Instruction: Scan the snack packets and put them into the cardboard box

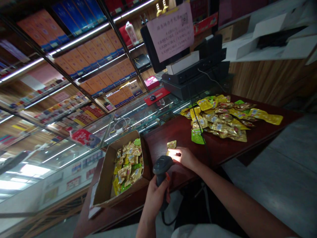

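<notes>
My left hand (155, 195) is wrapped round the handle of a black barcode scanner (162, 165), whose head points toward my other hand. Bright light from it falls on the fingers of my right hand (183, 156), which pinch a small gold snack packet (171, 144) just above the dark red table (158, 134). Left of the scanner stands an open cardboard box (103, 180) with several gold, yellow and green packets (128, 162) inside. To the right, a loose pile of similar packets (223, 119) lies on the table.
Behind the table runs a glass display counter (111, 132) carrying a monitor with a paper notice (170, 31), a black cash drawer (183, 86) and a mouse (153, 97) on a red mat. A thin black cable (195, 115) hangs across the pile. Shelves of boxed goods (91, 53) line the back.
</notes>
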A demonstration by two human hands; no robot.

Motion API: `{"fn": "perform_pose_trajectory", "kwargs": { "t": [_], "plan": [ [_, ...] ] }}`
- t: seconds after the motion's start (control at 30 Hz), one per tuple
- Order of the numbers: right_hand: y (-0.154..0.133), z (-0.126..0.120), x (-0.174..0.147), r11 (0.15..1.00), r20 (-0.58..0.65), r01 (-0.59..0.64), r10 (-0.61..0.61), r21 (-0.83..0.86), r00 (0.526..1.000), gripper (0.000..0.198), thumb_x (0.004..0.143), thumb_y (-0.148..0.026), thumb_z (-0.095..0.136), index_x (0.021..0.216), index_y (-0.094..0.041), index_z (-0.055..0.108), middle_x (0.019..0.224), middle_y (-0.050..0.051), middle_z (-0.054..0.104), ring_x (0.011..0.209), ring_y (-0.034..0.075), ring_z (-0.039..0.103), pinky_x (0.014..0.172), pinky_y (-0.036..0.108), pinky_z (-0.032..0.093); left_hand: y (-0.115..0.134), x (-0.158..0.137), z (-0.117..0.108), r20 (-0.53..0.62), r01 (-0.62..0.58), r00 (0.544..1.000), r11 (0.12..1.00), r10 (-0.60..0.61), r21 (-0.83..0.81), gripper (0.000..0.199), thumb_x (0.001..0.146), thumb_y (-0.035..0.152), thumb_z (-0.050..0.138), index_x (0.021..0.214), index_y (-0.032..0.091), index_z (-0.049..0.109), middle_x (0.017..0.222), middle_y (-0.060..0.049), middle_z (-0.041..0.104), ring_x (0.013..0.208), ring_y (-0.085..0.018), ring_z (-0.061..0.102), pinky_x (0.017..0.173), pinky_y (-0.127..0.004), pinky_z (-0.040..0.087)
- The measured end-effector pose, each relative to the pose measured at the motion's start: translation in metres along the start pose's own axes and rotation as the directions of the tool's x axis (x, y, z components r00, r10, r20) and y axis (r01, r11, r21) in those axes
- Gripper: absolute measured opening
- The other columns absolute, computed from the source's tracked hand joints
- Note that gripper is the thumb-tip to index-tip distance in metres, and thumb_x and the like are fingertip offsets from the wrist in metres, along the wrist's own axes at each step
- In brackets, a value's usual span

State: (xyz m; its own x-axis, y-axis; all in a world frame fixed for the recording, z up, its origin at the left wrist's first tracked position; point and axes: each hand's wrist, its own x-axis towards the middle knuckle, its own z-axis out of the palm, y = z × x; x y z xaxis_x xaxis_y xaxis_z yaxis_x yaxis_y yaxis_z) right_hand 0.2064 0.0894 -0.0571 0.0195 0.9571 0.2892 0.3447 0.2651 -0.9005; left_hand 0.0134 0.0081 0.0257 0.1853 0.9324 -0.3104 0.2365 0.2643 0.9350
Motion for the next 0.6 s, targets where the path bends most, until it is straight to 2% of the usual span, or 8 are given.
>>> {"fn": "perform_pose_trajectory", "kwargs": {
  "t": [0.23,0.4,0.6],
  "plan": [
    [-0.0003,-0.0003,0.0001,1.000,0.009,0.011,-0.011,-0.008,1.000,0.033,0.080,-0.019,0.068,0.111,-0.024,0.076,0.099,0.007,0.077,0.084,0.021,0.071,0.079,0.032,0.055,0.0019,-0.0012,-0.0004,-0.006,-0.016,1.000,1.000,0.016,0.010,0.034,0.078,0.050,0.071,0.082,0.018,0.058,0.049,0.007,0.053,0.032,-0.009,0.047,0.037,-0.019,0.035],
    [0.0034,0.0008,0.0004,0.998,-0.002,0.037,-0.037,0.058,0.999,0.040,0.081,-0.012,0.063,0.118,-0.023,0.072,0.109,0.008,0.074,0.089,0.018,0.070,0.080,0.029,0.055,0.0061,-0.0040,-0.0002,0.025,-0.023,0.999,0.999,0.023,0.022,0.034,0.078,0.049,0.070,0.081,0.018,0.058,0.047,0.007,0.053,0.032,-0.008,0.046,0.038,-0.019,0.035],
    [0.0002,-0.0002,0.0002,0.997,-0.023,0.060,-0.059,0.050,0.998,0.048,0.079,-0.009,0.062,0.123,-0.026,0.070,0.107,0.005,0.073,0.093,0.017,0.068,0.085,0.028,0.054,0.0039,-0.0061,-0.0049,-0.029,-0.015,0.999,1.000,0.014,-0.009,0.037,0.078,0.052,0.070,0.084,0.018,0.056,0.052,0.007,0.055,0.033,-0.008,0.047,0.036,-0.018,0.035]
  ]
}}
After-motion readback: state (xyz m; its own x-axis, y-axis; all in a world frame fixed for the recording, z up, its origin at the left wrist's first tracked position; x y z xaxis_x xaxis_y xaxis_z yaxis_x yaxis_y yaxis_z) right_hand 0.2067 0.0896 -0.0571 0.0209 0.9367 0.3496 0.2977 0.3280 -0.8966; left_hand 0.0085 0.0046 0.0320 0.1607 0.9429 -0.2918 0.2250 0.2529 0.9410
